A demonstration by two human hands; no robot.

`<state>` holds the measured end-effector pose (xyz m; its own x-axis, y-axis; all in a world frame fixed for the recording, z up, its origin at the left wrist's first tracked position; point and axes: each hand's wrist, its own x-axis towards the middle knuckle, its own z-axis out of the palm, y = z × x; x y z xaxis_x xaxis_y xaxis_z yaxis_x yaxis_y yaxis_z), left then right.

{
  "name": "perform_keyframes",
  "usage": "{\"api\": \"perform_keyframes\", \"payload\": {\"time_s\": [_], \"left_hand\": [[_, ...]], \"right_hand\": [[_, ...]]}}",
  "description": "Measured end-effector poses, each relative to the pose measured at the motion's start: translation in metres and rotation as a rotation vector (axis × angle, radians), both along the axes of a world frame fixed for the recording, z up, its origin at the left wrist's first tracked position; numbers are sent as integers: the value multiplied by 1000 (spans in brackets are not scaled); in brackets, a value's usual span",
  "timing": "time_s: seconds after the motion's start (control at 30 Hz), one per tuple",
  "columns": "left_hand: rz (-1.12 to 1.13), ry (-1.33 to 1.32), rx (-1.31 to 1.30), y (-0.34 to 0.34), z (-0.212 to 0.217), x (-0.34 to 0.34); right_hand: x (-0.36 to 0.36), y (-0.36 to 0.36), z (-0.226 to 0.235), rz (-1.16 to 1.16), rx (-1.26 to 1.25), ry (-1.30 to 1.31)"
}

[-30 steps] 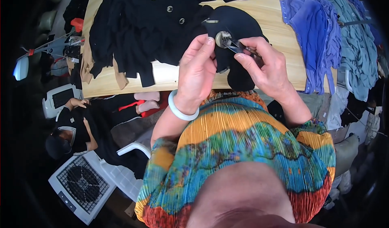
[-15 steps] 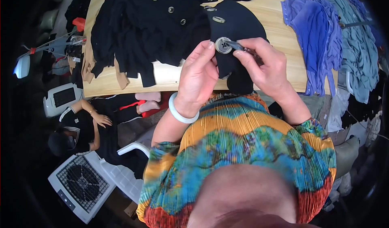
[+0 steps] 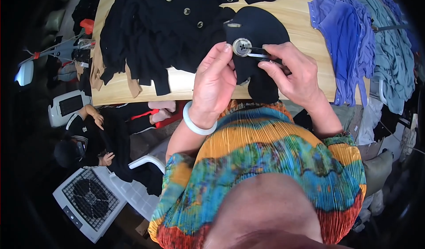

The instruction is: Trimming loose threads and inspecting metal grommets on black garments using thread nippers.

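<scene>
My left hand (image 3: 215,83) is closed on the edge of a black knit garment (image 3: 263,29), pinching it beside a large grey-brown button (image 3: 241,47). The button faces up, and dark thread shows at its holes. From the right, my right hand (image 3: 295,74) holds small thread snips (image 3: 258,55) between thumb and fingers. Their two slim blades are apart, with the tips at the button's right side. Another button (image 3: 233,25), seen nearly edge-on, sits higher on the same black cloth. My palm and fingers hide part of the garment below.
More black clothing with buttons (image 3: 146,32) covers the left of the wooden table (image 3: 305,34). Purple garments (image 3: 341,40) and grey-green ones (image 3: 383,49) hang over its right side. At lower left, a person (image 3: 84,129) handles dark cloth near a white fan unit (image 3: 88,200).
The snips' blades have spread apart and drawn slightly right. The button has shifted slightly left and up in my left hand. The person at left has moved their hands apart.
</scene>
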<state>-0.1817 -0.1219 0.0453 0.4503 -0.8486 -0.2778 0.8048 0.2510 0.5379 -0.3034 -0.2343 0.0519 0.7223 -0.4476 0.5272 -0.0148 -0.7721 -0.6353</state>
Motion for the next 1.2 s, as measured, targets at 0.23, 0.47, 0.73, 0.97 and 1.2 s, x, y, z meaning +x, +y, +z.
{"api": "perform_keyframes", "payload": {"time_s": [0.23, 0.47, 0.73, 0.97, 1.2], "left_hand": [[-7, -16, -44, 2, -12, 1], [-17, -14, -80, 0, -9, -2], [10, 39, -3, 0, -2, -4], [-23, 31, -8, 2, -9, -1], [-31, 55, 13, -1, 0, 3]], "right_hand": [[-1, 3, 0, 16, 62, 19], [1, 4, 1, 7, 73, 32], [7, 10, -4, -20, 89, -13], [12, 9, -7, -40, 31, -15], [13, 8, -10, -81, 314, -65]]}}
